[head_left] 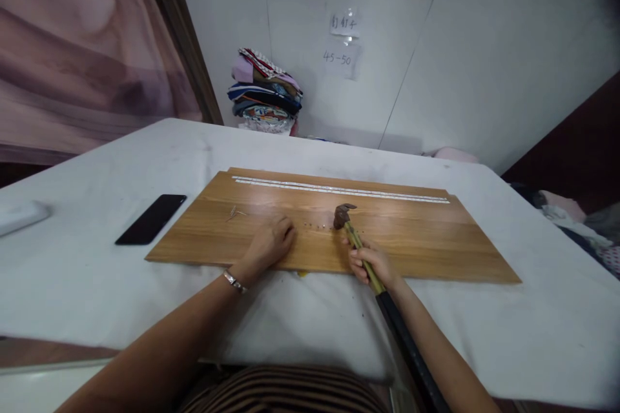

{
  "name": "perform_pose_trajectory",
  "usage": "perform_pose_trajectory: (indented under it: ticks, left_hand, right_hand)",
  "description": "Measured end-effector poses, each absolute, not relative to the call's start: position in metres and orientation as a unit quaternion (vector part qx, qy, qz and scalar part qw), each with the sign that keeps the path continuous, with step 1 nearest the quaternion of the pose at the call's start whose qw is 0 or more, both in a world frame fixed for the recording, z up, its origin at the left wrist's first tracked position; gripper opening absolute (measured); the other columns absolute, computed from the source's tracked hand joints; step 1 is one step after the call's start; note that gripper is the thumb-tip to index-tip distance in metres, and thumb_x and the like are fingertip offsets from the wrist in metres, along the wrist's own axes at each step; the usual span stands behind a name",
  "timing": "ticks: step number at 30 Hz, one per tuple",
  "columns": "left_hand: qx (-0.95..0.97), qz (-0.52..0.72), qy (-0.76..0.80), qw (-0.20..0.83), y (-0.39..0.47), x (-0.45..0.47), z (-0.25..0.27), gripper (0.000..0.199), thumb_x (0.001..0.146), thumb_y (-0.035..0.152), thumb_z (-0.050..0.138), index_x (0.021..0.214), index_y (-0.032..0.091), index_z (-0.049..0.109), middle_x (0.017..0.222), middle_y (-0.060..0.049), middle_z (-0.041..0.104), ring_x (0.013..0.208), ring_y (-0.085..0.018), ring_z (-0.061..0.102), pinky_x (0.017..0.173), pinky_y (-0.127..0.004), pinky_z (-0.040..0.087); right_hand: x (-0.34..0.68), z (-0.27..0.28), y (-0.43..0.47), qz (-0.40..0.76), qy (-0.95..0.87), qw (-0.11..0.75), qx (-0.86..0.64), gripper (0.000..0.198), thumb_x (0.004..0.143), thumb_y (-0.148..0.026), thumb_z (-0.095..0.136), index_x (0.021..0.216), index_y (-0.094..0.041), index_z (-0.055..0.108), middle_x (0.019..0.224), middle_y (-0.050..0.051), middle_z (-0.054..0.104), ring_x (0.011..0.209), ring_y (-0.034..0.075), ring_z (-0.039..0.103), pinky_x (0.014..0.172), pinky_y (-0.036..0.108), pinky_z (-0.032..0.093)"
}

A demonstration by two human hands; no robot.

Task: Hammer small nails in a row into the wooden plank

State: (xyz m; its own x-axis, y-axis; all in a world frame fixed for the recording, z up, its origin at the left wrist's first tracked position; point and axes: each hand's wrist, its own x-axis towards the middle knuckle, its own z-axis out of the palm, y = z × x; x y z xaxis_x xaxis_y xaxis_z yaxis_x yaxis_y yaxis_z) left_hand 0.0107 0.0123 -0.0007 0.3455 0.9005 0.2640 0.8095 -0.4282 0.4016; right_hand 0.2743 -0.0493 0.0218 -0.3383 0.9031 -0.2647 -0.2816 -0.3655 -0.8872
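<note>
While my right hand [382,263] wraps the hammer [387,312], axis slanting forward-left | hammer head [341,216] beside nail row [323,226] | left hand [270,241] nearer row's left end, loosely curled, hold unclear.

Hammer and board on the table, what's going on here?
Someone's right hand is holding a hammer by its handle, with the head near a row of tiny dots that look like nail heads on a wooden board. The left hand rests on the board, loosely curled; I can't tell if anything is in it. A few loose nails lie farther left on the board.
</note>
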Motion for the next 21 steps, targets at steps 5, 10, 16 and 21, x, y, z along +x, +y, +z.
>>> perform_pose_trajectory:
  ticks: [5, 10, 16, 21]
  left_hand:
    - [0.814, 0.225, 0.526, 0.1, 0.012, 0.011, 0.0, 0.016, 0.091, 0.023, 0.043, 0.077, 0.019, 0.051, 0.086, -0.005, 0.058, 0.081, -0.017, 0.056, 0.076, -0.03, 0.044]
    - [0.814, 0.215, 0.53, 0.098, 0.01, 0.013, 0.004, 0.017, 0.09, 0.022, 0.042, 0.076, 0.019, 0.05, 0.085, -0.005, 0.058, 0.08, -0.018, 0.055, 0.076, -0.031, 0.044]
    - [0.813, 0.215, 0.531, 0.104, 0.008, 0.013, 0.008, 0.017, 0.091, 0.022, 0.041, 0.076, 0.019, 0.05, 0.085, -0.005, 0.058, 0.079, -0.018, 0.055, 0.074, -0.03, 0.043]
    - [0.808, 0.227, 0.532, 0.107, 0.008, 0.012, 0.007, 0.017, 0.09, 0.023, 0.042, 0.075, 0.02, 0.05, 0.082, -0.004, 0.058, 0.078, -0.018, 0.055, 0.073, -0.031, 0.043]
  right_hand:
    - [0.275, 0.024, -0.051, 0.712, -0.386, 0.427, -0.402, 0.034, 0.066, -0.028, 0.063, 0.097, -0.019, 0.05, 0.05, -0.012, 0.044, 0.03, 0.005, 0.034, 0.027, 0.016, 0.025]
    - [0.273, 0.024, -0.051, 0.724, -0.379, 0.414, -0.402, 0.036, 0.064, -0.028, 0.064, 0.096, -0.019, 0.05, 0.048, -0.013, 0.043, 0.03, 0.005, 0.034, 0.027, 0.016, 0.024]
    - [0.274, 0.023, -0.051, 0.717, -0.383, 0.424, -0.4, 0.036, 0.065, -0.028, 0.063, 0.098, -0.019, 0.05, 0.049, -0.013, 0.044, 0.029, 0.005, 0.034, 0.027, 0.016, 0.024]
    - [0.272, 0.028, -0.051, 0.723, -0.394, 0.42, -0.383, 0.035, 0.066, -0.027, 0.063, 0.098, -0.019, 0.051, 0.049, -0.013, 0.043, 0.03, 0.005, 0.035, 0.027, 0.016, 0.024]
